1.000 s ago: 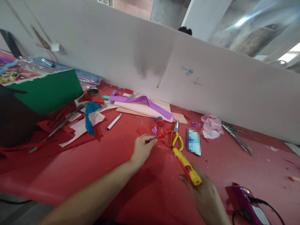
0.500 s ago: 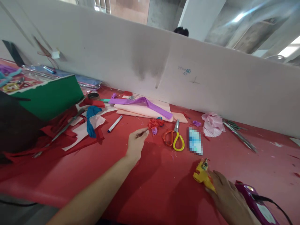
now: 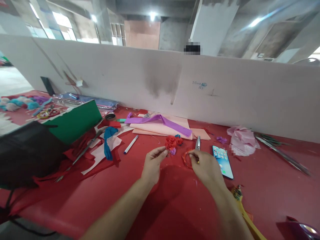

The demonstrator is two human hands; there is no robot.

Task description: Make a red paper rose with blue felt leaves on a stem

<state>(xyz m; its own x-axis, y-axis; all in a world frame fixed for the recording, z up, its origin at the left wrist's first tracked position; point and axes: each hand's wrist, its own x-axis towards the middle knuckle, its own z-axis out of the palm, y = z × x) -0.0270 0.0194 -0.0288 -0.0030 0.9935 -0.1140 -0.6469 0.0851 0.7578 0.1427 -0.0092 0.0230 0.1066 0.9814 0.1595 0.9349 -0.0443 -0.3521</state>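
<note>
My left hand (image 3: 153, 163) is closed in a pinch on a cluster of red crepe-paper flowers (image 3: 171, 142) with small blue and purple pieces. To its right, my right hand (image 3: 206, 166) has its fingers drawn together over the scissors (image 3: 186, 159), covering most of the yellow handle. Whether those fingers grip the scissors or something small is hidden. Below the right hand, partly behind my forearm, lies a yellow glue gun (image 3: 246, 215). A phone (image 3: 226, 168) with a lit screen rests just right of the right hand.
Folded peach paper (image 3: 150, 127) and a purple strip (image 3: 172, 126) lie behind the hands. A marker (image 3: 131, 144), a blue strip (image 3: 107, 146) and a black bag (image 3: 27, 153) are leftward. Crumpled pink paper (image 3: 242, 141) sits at right. A white partition (image 3: 112, 80) bounds the red table.
My right hand has left the glue gun and moved left and forward to the scissors. My left hand keeps hold of the flowers. The head view has tilted up, and the phone shows more clearly.
</note>
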